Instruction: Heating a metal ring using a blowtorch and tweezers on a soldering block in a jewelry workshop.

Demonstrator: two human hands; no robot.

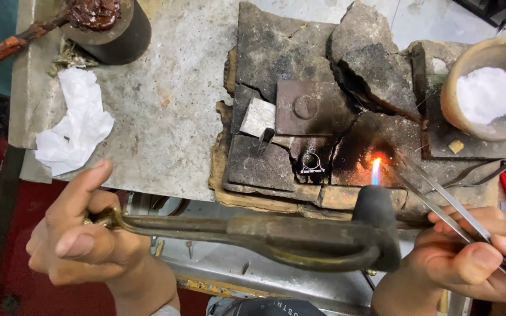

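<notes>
Scorched firebricks (323, 88) lay in a cracked, blackened cluster on the grey metal surface (171, 105), and it was there that we worked. Our left hand (83, 234) was closed around the brass handle of a torch (276, 237), thumb raised along it, the dark nozzle turned up toward the bricks with a small flame (376, 169) — blue at the base, orange at the tip — burning just off its end. Our right hand (475, 257) gripped a pair of long steel tweezers (440, 202), tips reaching toward the glowing patch of brick beside the flame. A second, finer pair (487, 169) lay near them.

The small silver ring (312, 163), set with a little arched frame, stood upright in a sooty hollow of the bricks, just left of the flame and not touched by it or by the tweezers. A square metal plate (307, 108) rested above it, a pale block (259, 117) to its left.

We judged this to be the heating stage of a soldering job, with the flame lit but not yet on the piece. Whatever followed would have called for a steady left wrist to swing the flame onto the ring, and tweezers close enough to steady it.

A clay bowl of white powder (487, 93) sat at the right, crumpled white paper (74, 126) at the left.
</notes>
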